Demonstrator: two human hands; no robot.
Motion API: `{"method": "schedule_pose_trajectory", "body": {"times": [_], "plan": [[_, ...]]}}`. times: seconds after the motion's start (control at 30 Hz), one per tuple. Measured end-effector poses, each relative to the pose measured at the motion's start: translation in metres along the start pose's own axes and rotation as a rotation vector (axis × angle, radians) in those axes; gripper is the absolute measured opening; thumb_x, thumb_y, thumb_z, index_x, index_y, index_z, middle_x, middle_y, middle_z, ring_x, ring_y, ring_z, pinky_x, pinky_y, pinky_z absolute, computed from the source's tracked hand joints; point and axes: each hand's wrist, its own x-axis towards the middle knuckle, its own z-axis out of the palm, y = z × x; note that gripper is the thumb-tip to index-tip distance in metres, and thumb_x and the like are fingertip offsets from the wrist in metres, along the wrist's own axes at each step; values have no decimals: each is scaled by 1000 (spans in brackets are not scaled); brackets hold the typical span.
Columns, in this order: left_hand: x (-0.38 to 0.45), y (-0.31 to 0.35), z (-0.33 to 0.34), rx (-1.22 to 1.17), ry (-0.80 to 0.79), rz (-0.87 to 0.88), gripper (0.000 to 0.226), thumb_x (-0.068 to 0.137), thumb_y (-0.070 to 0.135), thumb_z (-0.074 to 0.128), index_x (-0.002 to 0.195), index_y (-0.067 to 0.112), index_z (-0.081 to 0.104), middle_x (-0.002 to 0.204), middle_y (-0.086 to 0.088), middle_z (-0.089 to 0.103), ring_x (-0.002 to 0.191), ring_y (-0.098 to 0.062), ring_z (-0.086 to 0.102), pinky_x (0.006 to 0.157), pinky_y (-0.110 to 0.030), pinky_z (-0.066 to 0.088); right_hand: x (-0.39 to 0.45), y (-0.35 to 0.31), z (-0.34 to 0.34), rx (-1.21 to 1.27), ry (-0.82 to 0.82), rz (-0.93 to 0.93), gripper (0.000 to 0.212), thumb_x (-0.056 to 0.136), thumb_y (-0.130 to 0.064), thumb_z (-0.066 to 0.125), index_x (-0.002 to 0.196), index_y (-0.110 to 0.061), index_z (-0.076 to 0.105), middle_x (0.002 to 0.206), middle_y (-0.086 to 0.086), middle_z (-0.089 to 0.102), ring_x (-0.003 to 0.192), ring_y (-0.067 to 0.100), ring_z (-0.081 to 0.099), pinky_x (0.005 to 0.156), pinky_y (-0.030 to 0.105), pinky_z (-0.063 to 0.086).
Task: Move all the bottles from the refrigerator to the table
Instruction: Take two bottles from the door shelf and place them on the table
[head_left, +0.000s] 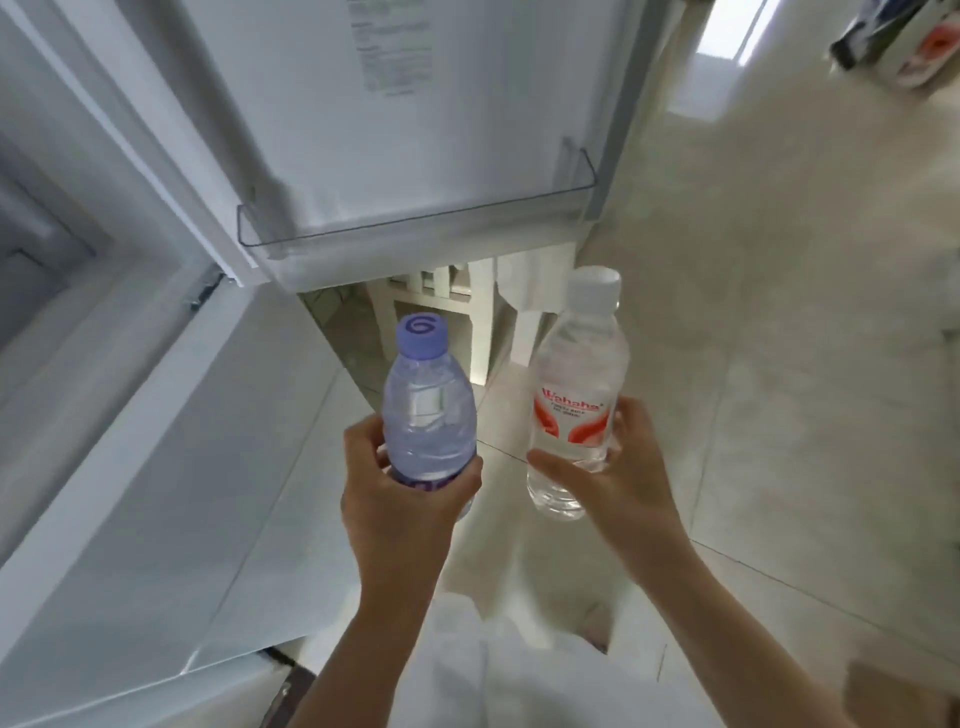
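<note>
Both hands held bottles: left hand (400, 499) gripped the purple-capped bottle (428, 410), right hand (618, 467) the white-capped bottle (574, 395), fingers curled around each, below the refrigerator door (415, 130).

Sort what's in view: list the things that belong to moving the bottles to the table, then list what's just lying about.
Belongs to the job:
- purple-capped bottle, in the left hand
- white-capped bottle, in the right hand
- open refrigerator door with its door shelf

Just lying about:
- white chair beyond the door
- box, top right
</note>
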Motion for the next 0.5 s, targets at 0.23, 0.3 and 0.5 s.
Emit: {"method": "schedule_pose_trajectory", "body": {"times": [0.23, 0.3, 0.5], "plan": [[-67, 24, 142, -30, -190, -20, 74, 56, 23, 93, 118, 22, 52, 103, 8, 65, 87, -16, 66, 64, -8, 51, 11, 53, -142, 59, 155, 152, 71, 63, -21, 88, 119, -26, 44, 109, -8, 64, 97, 10, 66, 91, 35, 54], [-79, 32, 176, 2, -240, -2, 74, 57, 26, 92, 118, 23, 52, 103, 9, 64, 87, -13, 65, 71, -16, 53, 21, 64, -176, 54, 200, 170, 72, 64, -19, 87, 121, -24, 43, 111, -7, 63, 99, 11, 65, 92, 34, 54], [-94, 56, 255, 58, -319, 66, 72, 56, 26, 92, 116, 15, 55, 97, 8, 66, 83, -15, 67, 67, -16, 52, 52, 85, -257, 59, 296, 221, 70, 64, -17, 86, 118, -25, 43, 109, -9, 60, 99, 8, 62, 87, 29, 53]]}}
